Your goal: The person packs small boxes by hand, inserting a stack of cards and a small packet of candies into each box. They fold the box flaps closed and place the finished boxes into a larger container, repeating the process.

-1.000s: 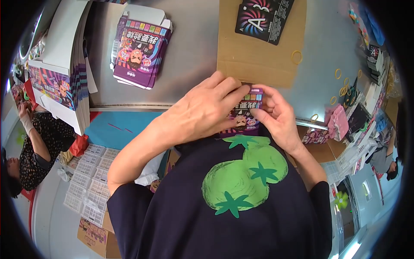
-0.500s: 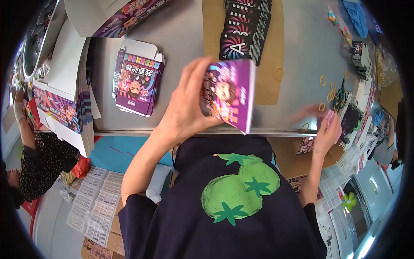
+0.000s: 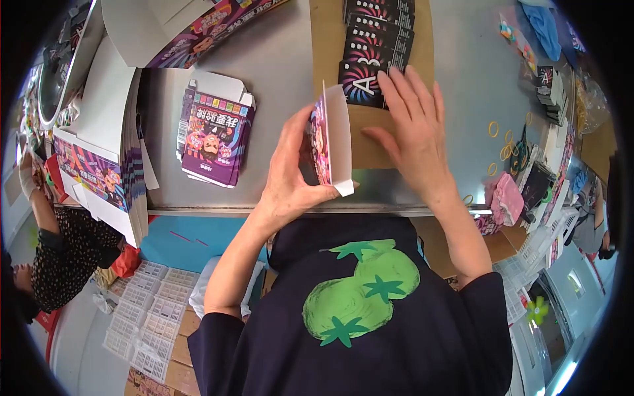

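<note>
My left hand [image 3: 288, 168] is wrapped round a purple printed card box [image 3: 340, 138], tilted so its white inside faces right. The thumb lies along the lower edge. To the right my right hand [image 3: 416, 125] reaches over the brown board [image 3: 376, 135], fingers stretched and thumb apart. Its fingertips are right at the nearest of several black packs of cards [image 3: 360, 84], which overlap in a row and show letters and a pink and blue burst. On the left of the table lies a small stack of flat purple boxes [image 3: 212, 135].
Large printed display cartons [image 3: 99, 168] stand at the left edge. Yellow rubber bands [image 3: 507, 150], scissors [image 3: 520, 153] and a pink cloth [image 3: 505, 200] lie at the right. A person's arm [image 3: 41, 204] shows at far left. White plastic crates [image 3: 148, 310] are on the floor.
My right hand has left the pink cloth and moved left to the card packs, its fingers now spread. My left hand has turned the box so its white inside shows.
</note>
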The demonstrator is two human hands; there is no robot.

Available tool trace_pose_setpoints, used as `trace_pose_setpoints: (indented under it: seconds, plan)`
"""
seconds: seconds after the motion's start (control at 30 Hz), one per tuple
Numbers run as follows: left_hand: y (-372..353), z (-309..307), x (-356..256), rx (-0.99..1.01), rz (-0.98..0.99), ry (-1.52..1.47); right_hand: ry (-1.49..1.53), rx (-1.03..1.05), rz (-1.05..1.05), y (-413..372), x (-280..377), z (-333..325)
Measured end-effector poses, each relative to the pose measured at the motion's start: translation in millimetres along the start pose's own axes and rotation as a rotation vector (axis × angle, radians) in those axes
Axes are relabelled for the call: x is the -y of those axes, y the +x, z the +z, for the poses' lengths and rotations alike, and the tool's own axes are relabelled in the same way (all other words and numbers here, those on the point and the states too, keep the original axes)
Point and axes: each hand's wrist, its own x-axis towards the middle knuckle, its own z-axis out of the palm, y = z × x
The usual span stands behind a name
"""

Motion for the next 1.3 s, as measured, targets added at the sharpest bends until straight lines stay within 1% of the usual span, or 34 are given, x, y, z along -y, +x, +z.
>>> trace_pose_setpoints:
  seconds: [0.07, 0.17, 0.3, 0.33, 0.43, 0.6, 0.7, 0.83, 1.0, 1.13, 1.27, 1.3]
  plan:
    - [2.3, -1.7, 2.4, 0.004, 0.009, -0.007, 0.02, 0.009, 0.022, 6.8, 0.1, 1.3]
    - [3.9, -1.8, 5.8, -0.007, 0.174, 0.13, 0.0, 0.069, 0.003, 9.1, 3.0, -5.2]
    - [4.0, -3.7, 7.2, 0.005, 0.188, 0.127, 0.01, 0.105, -0.029, 9.3, 2.2, -5.6]
    - [3.7, -3.2, 7.2, 0.006, 0.188, 0.126, 0.008, 0.105, -0.028, 10.1, 2.6, -6.7]
    - [1.9, -1.8, 7.4, 0.025, 0.039, -0.013, 0.022, 0.084, 0.017, 14.7, 5.3, -10.0]
    - [1.9, -1.5, 7.2, 0.019, 0.062, -0.007, 0.022, 0.109, -0.022, 11.2, 2.7, -5.8]
    - [1.0, -0.6, 10.9, -0.02, 0.124, -0.012, 0.043, 0.131, 0.036, 11.7, 4.5, -7.4]
    - [-0.3, -2.7, 9.7, 0.022, 0.044, 0.014, -0.011, 0.113, -0.001, 23.7, 4.4, -14.4]
    - [0.3, -2.4, 7.7, 0.023, 0.041, 0.003, 0.0, 0.116, -0.087, 14.4, 4.2, -6.2]
    - [-1.7, -1.6, 8.2, 0.019, -0.014, -0.07, 0.036, 0.153, -0.012, 20.7, 7.6, -11.1]
    - [0.7, -4.4, 5.7, 0.04, 0.057, -0.049, 0.046, 0.219, 0.026, 32.6, 6.0, -15.1]
    - [0.1, -4.8, 6.3, 0.041, 0.047, -0.116, 0.05, 0.218, 0.04, 34.3, 6.5, -16.1]
